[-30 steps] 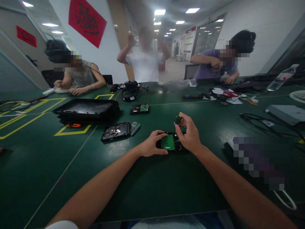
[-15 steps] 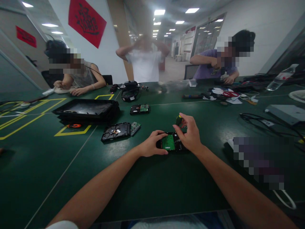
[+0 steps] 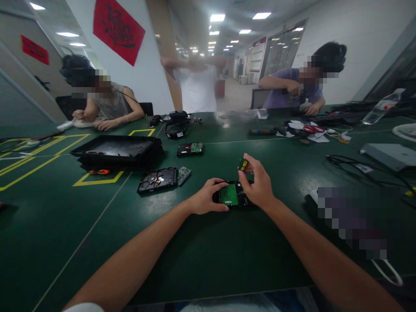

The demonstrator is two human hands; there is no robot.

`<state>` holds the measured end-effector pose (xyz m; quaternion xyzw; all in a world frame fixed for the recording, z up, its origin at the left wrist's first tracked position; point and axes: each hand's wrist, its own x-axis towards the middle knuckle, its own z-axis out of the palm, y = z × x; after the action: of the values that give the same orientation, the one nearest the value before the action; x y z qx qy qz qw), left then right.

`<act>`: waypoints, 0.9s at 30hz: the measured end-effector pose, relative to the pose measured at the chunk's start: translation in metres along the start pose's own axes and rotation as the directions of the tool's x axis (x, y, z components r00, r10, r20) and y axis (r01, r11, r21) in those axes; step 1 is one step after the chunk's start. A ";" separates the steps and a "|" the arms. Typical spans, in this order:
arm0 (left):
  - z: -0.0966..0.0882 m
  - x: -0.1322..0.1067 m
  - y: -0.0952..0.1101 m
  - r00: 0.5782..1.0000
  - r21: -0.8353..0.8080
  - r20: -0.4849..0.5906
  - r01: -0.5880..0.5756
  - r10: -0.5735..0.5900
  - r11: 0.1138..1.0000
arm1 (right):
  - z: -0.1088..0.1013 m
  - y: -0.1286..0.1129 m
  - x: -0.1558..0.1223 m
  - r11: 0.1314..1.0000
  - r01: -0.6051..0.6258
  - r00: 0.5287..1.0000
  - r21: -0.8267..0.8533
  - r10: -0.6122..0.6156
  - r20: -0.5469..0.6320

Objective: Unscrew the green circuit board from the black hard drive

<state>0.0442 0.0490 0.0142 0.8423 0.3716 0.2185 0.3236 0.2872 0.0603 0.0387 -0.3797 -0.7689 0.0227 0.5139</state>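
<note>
A hard drive [image 3: 229, 195] with a green circuit board lies on the dark green table in front of me. My left hand [image 3: 209, 197] grips its left end, thumb on the near edge and fingers over the far edge. Above the drive's right part, my right hand [image 3: 258, 180] pinches a small screwdriver [image 3: 243, 163] with a black and yellow handle, held roughly upright. Its tip is hidden behind my hand. To the left lie another hard drive [image 3: 157, 180] and a loose green circuit board [image 3: 184, 176]. A further hard drive [image 3: 190, 149] sits farther back.
Stacked black trays [image 3: 117, 149] stand at the left, an orange-handled tool [image 3: 100, 172] beside them. At the right are black cables [image 3: 347, 162], a grey box [image 3: 390, 156] and a blurred-out object [image 3: 351, 223]. Several people are across the table; a water bottle [image 3: 383, 107] stands far right.
The screwdriver handle has turned a little in my right hand, showing more yellow. My left hand and the drive stay in place. The person opposite has shifted their arms.
</note>
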 end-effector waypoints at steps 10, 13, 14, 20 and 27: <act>0.001 0.001 -0.002 1.000 -0.007 -0.006 0.004 -0.004 1.000 | 0.001 0.001 -0.001 1.000 0.003 1.000 0.020 -0.003 -0.004; 0.000 0.000 -0.002 1.000 -0.009 -0.009 -0.002 0.002 1.000 | 0.001 0.000 -0.001 1.000 0.004 1.000 0.018 -0.004 -0.009; 0.000 0.000 -0.002 1.000 -0.008 -0.009 -0.005 0.005 1.000 | 0.001 0.000 -0.001 1.000 0.005 1.000 0.014 -0.005 -0.016; 0.002 0.000 -0.004 1.000 0.003 -0.016 -0.025 0.025 1.000 | 0.000 0.000 -0.001 1.000 0.011 1.000 -0.009 -0.011 -0.015; 0.002 0.001 -0.003 1.000 -0.002 -0.009 -0.010 0.010 1.000 | 0.000 0.000 -0.001 1.000 0.008 1.000 -0.010 -0.009 -0.019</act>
<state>0.0441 0.0508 0.0109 0.8428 0.3686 0.2242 0.3219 0.2871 0.0602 0.0380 -0.3792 -0.7656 0.0131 0.5195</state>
